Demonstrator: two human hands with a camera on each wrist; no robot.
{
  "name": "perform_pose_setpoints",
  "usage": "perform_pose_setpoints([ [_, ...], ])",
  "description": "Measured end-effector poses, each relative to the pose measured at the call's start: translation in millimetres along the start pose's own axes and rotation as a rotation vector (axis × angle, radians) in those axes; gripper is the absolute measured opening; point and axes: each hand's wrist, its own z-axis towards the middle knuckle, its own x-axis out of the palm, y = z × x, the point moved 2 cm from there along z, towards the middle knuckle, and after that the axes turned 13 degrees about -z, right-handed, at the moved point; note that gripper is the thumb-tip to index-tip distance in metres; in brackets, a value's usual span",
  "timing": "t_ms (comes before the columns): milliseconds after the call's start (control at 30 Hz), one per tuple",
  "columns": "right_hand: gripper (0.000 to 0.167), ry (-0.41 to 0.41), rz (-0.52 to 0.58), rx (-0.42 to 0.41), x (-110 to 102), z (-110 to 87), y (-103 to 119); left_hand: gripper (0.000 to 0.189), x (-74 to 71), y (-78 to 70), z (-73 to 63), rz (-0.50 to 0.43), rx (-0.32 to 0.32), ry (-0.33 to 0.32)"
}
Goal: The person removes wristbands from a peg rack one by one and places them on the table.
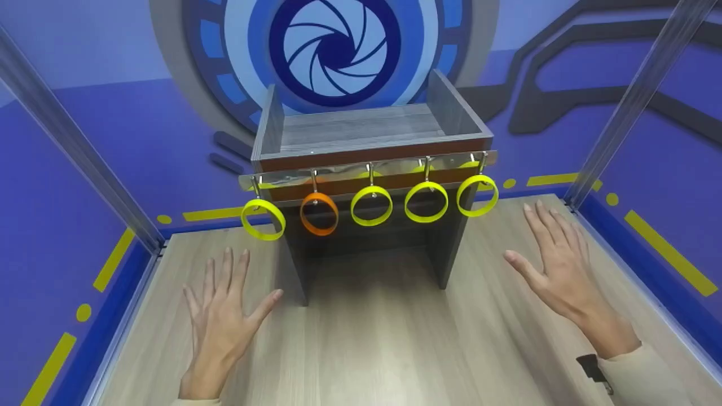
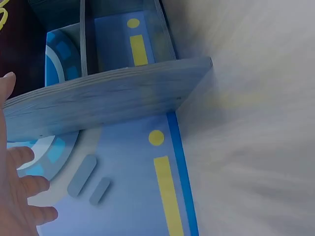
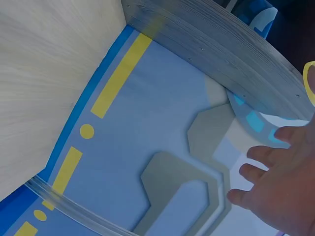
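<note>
Fingers spread and holding nothing, my left hand (image 1: pixel 223 321) hovers over the left part of the table, nearest the leftmost yellow ring (image 1: pixel 263 236). My right hand (image 1: pixel 564 276) is likewise spread on the right side, below and right of the rightmost yellow ring (image 1: pixel 478 213). Several rings hang in a row from metal hooks on a clear strip (image 1: pixel 344 173) along the front of a grey wooden shelf (image 1: pixel 361 131). Second from the left is an orange ring (image 1: pixel 319 232); the others are yellow. In the right wrist view part of a yellow ring (image 3: pixel 308 86) shows beside the right hand (image 3: pixel 283 182).
The shelf's side panels (image 1: pixel 449 248) stand on the pale wooden table (image 1: pixel 366 349). Blue printed walls (image 1: pixel 113 141) enclose the back and sides. Metal posts (image 1: pixel 626 107) rise at the table's rear corners. A dark device (image 1: pixel 592 367) sits at the right cuff.
</note>
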Motion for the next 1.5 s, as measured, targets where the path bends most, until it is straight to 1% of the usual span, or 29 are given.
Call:
perform_pose_setpoints([
  [100,0.081,-0.029,0.053,-0.006,-2.8,2.9,2.9,0.098,4.7,-2.4,3.1,-0.051,-0.003,-0.006],
  [167,0.08,-0.043,0.101,-0.007,-4.9,4.8,5.0,0.097,7.7,-3.0,4.3,-0.093,0.013,-0.038],
  [367,0.078,-0.081,0.269,0.015,-12.1,10.5,11.9,0.089,14.6,-2.2,7.5,-0.259,0.091,-0.157],
  [500,0.074,-0.138,0.331,0.029,-15.7,13.5,14.5,0.082,20.7,0.7,12.0,-0.354,0.13,-0.213],
  [600,0.07,-0.19,0.387,0.011,-17.8,16.5,16.3,0.076,25.9,4.6,14.1,-0.418,0.14,-0.25],
  [700,0.065,-0.211,0.47,0.005,-20.7,19.6,18.9,0.069,30.9,8.6,15.6,-0.487,0.135,-0.277],
  [800,0.06,-0.195,0.566,0.051,-24.4,22.1,21.1,0.064,35.1,10.8,17.4,-0.56,0.117,-0.28],
  [933,0.053,-0.174,0.622,0.105,-28.2,25.0,22.2,0.061,43.9,13.3,19.9,-0.655,0.078,-0.244],
  [1033,0.048,-0.171,0.676,0.117,-28.7,27.1,20.8,0.06,53.3,16.2,20.6,-0.723,0.049,-0.22],
  [1167,0.044,-0.191,0.845,0.123,-26.2,31.2,17.8,0.056,64.1,19.4,20.3,-0.797,0.013,-0.215],
  [1267,0.042,-0.198,0.933,0.128,-23.9,34.4,16.7,0.053,70.2,20.8,20.1,-0.837,-0.019,-0.21],
  [1367,0.04,-0.191,0.955,0.167,-21.7,38.3,17.0,0.05,75.4,21.6,20.5,-0.862,-0.049,-0.206],
  [1500,0.037,-0.156,0.924,0.243,-18.6,42.4,18.8,0.047,81.3,22.9,20.4,-0.87,-0.062,-0.222],
])
